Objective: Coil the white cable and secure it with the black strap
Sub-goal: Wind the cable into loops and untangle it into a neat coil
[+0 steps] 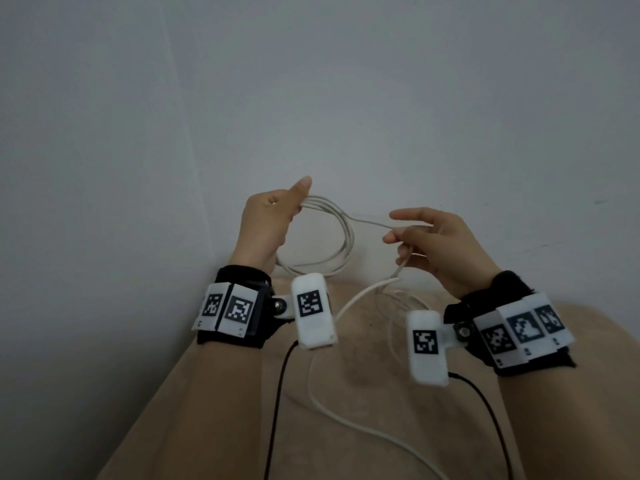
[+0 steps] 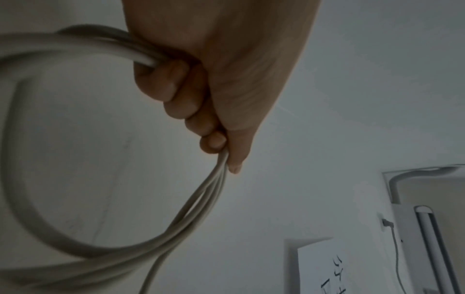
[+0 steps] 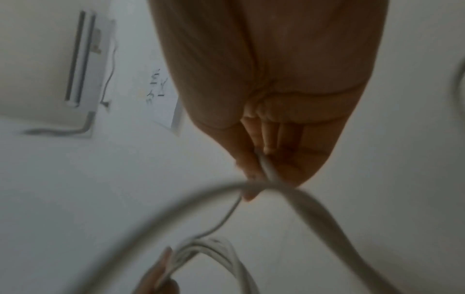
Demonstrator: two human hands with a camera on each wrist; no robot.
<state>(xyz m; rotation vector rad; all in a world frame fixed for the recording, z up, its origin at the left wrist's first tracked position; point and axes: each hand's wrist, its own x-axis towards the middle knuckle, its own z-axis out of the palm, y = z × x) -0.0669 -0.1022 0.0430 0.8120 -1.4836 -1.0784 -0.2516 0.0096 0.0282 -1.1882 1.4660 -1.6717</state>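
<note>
My left hand point(image 1: 268, 220) is raised in front of a pale wall and grips several round loops of the white cable point(image 1: 346, 237). In the left wrist view its curled fingers point(image 2: 176, 95) close round the bundled cable point(image 2: 198, 216), thumb along the top. From the coil one strand point(image 1: 370, 223) runs right to my right hand point(image 1: 429, 240), which pinches it between thumb and fingers. In the right wrist view the cable point(image 3: 269, 173) passes through that pinch and loops down, blurred. The loose tail point(image 1: 346, 420) drops over my lap. No black strap is in view.
A beige blanket or cushion point(image 1: 214, 410) lies below my arms. Black leads point(image 1: 277, 410) run down from the wrist cameras. The wrist views show a wall-mounted unit point(image 2: 427, 228) and a white sheet with dark marks point(image 2: 322, 268).
</note>
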